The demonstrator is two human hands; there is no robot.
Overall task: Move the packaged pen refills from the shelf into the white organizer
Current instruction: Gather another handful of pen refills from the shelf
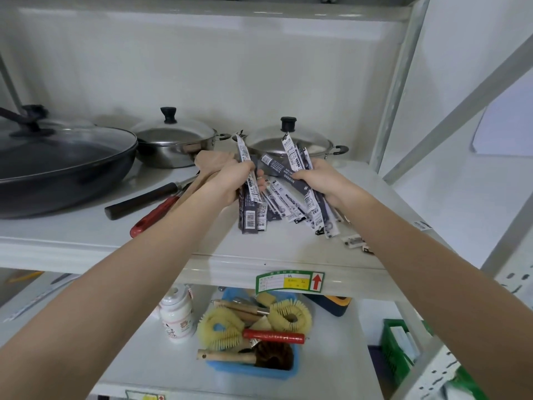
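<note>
On the white metal shelf point(288, 249), beside a black wok point(57, 166) and two steel pots, the left hand point(227, 180) and right hand point(323, 180) each grip a bundle of packaged pen refills point(291, 194) just above the board.

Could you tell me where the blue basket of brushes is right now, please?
In the head view, the blue basket sits on the lower shelf, below centre, directly under the green shelf label, with a white bottle just to its left.
</note>
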